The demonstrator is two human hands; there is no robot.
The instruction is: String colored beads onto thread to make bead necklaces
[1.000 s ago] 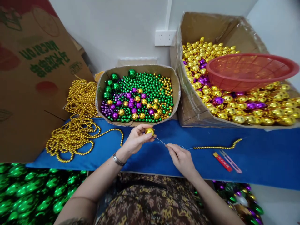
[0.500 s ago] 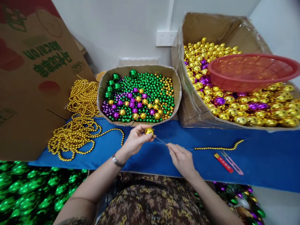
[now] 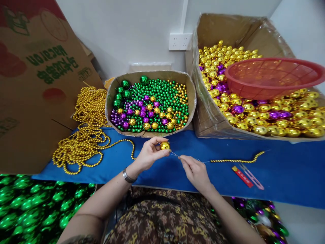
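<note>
- Shiny gold, round, metallic-looking bead [image 3: 165,145], held up by the left hand [image 3: 149,154] above the blue cloth-covered tabletop [image 3: 157,178]; fingers pinched around it.
- Just right of that, a thin, pale, straight line of thread or wire [image 3: 174,154], stretched between bead and right hand [image 3: 195,173]; fingers of that hand closed on it.
- Farther right, a short strand of small, round gold beads [image 3: 232,161], lying on the tabletop, with fine thread at its left end.
- Step in hand, by judgement: threading the bead. Next move likely calling for a firm pinch and a steady, straight pull.
- Bead surface: smooth, mirror-bright, larger than those on the strand; hole not visible.
</note>
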